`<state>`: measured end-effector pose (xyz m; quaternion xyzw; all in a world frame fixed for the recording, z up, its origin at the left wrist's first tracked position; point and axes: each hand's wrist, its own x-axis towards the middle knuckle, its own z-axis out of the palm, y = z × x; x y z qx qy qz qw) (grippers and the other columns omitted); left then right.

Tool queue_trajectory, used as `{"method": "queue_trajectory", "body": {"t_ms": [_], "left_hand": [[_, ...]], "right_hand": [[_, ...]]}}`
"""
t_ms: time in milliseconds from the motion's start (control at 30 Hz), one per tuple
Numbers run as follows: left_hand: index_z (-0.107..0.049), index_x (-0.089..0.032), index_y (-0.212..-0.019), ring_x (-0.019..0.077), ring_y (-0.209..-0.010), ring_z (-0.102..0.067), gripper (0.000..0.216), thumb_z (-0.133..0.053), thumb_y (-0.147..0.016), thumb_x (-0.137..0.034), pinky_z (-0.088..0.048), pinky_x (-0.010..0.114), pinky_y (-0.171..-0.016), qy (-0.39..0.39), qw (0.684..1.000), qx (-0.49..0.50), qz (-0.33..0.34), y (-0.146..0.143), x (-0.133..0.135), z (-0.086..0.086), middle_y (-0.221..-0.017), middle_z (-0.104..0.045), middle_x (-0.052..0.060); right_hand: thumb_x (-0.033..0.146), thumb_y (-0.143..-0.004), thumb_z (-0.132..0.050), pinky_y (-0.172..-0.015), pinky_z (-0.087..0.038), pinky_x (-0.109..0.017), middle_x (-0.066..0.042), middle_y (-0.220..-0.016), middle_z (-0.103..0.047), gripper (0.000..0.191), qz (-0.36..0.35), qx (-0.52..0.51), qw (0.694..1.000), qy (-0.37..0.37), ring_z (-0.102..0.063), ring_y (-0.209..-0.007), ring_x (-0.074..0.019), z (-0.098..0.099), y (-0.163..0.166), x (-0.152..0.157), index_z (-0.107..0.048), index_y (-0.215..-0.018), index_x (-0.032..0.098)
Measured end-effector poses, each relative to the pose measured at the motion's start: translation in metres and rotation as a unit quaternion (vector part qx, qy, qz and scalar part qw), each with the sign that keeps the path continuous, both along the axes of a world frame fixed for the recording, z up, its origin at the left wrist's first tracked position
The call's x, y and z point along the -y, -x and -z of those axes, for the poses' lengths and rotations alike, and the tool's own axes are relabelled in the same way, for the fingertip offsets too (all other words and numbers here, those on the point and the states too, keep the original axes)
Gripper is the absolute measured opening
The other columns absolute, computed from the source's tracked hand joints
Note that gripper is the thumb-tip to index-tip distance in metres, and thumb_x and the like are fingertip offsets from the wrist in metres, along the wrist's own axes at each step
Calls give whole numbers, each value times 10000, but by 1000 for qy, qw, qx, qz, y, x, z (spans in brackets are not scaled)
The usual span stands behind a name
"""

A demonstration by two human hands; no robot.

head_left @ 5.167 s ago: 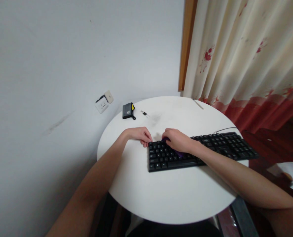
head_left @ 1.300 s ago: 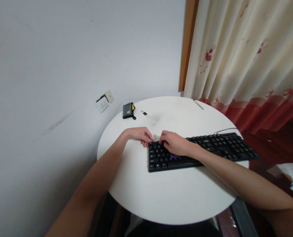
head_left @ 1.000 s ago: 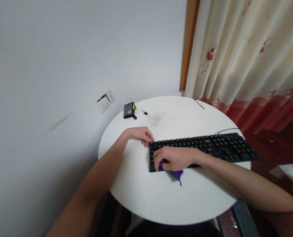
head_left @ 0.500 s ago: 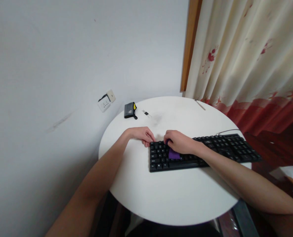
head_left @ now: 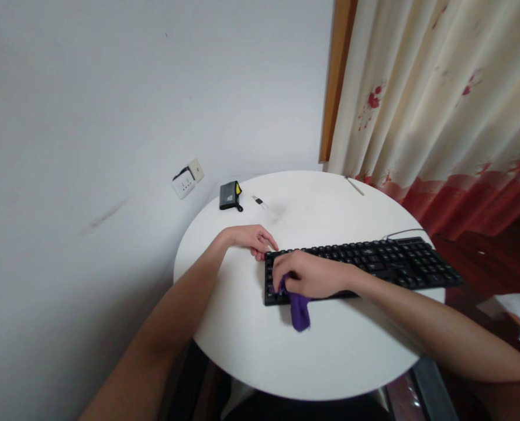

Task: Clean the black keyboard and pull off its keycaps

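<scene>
A black keyboard [head_left: 365,257] lies across the round white table [head_left: 251,351]. My right hand [head_left: 310,273] is over its left end, fingers closed round a purple cloth [head_left: 300,313]. Part of the cloth is bunched under my fingers on the keys; the rest hangs over the keyboard's front edge onto the tabletop. At the back left corner of the keyboard, my left hand [head_left: 253,238] grips the edge, with the index finger along the back side and the other fingers curled at the left side.
Behind my left hand are a small dark pouch [head_left: 230,195] and a small black-and-metal item [head_left: 258,201], perhaps tweezers. A thin stick-like tool [head_left: 355,186] lies near the far right edge. The keyboard cable [head_left: 404,232] runs off behind. Wall and curtain border the table.
My right hand has moved with the purple cloth toward the front left of the keyboard, and more cloth shows. My left hand keeps its place, its index finger slightly straighter.
</scene>
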<state>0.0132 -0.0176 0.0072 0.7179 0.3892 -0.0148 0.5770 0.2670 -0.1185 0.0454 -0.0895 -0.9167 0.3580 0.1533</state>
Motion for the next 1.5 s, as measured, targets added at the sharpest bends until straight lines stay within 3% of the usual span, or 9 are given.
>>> {"method": "queue_trajectory", "body": {"t_ms": [167,267,367,600,700,833,967,1067,1500], "left_hand": [[-662,-167,-1223,170,-675,-719,461,-721,-800,-339,-537,220,-604,-6,1000,-14,4,-2,1,-2,-758,-747,75],[-650,-174,-1241,174,-688,-724,476,-715,-785,-294,-532,214,-600,-6,1000,-18,0,-3,2,-4,-752,-744,66],[-633,-168,-1262,171,-676,-720,494,-705,-786,-276,-529,215,-598,-9,1000,-20,-3,-2,1,-3,-747,-741,66],[-577,-185,-1323,162,-682,-713,542,-697,-808,-309,-534,221,-619,13,1000,6,13,2,0,-1,-812,-746,72],[-563,-190,-1334,161,-679,-714,552,-696,-810,-302,-541,227,-627,17,1000,10,15,2,-1,0,-818,-745,69],[-528,-189,-1365,172,-692,-724,588,-700,-812,-291,-546,229,-623,16,1000,20,14,3,-3,4,-788,-739,56],[-532,-198,-1371,178,-697,-729,586,-697,-813,-274,-556,239,-628,15,1000,9,19,3,-5,5,-805,-743,60],[-534,-209,-1374,181,-712,-733,579,-686,-817,-258,-562,243,-634,18,999,15,24,3,-4,4,-827,-745,61],[-531,-208,-1365,175,-704,-730,588,-713,-811,-280,-556,226,-620,27,999,26,19,5,-5,5,-824,-742,56]], "right_hand": [[13,-765,-477,-824,-452,-279,-69,-873,-684,277,273,-10,958,-88,-614,-824,-166,7,-16,-41,-716,-808,148],[14,-755,-472,-802,-443,-287,-97,-860,-683,278,334,49,933,-122,-610,-819,-186,17,-18,-51,-720,-786,137],[6,-750,-468,-804,-443,-283,-96,-882,-680,289,287,61,948,-125,-608,-819,-182,22,-11,-41,-718,-801,141],[-8,-758,-491,-837,-474,-253,-65,-909,-681,280,15,6,999,-46,-612,-845,-154,15,15,9,-717,-823,145],[-13,-754,-496,-842,-476,-239,-52,-915,-685,293,-8,-13,1000,-14,-620,-862,-145,14,16,11,-722,-845,149],[-8,-758,-489,-842,-464,-252,-55,-894,-693,296,141,-48,988,-44,-620,-841,-146,14,5,-12,-726,-849,144],[14,-765,-491,-807,-451,-281,-86,-852,-696,275,341,-20,934,-102,-617,-814,-177,17,-14,-46,-733,-815,133],[23,-756,-490,-801,-445,-294,-107,-854,-697,273,385,31,915,-119,-618,-824,-199,24,-19,-58,-737,-801,132],[-8,-760,-486,-837,-472,-245,-61,-927,-690,306,48,-11,998,-36,-620,-838,-147,19,13,-4,-730,-867,141]]}}
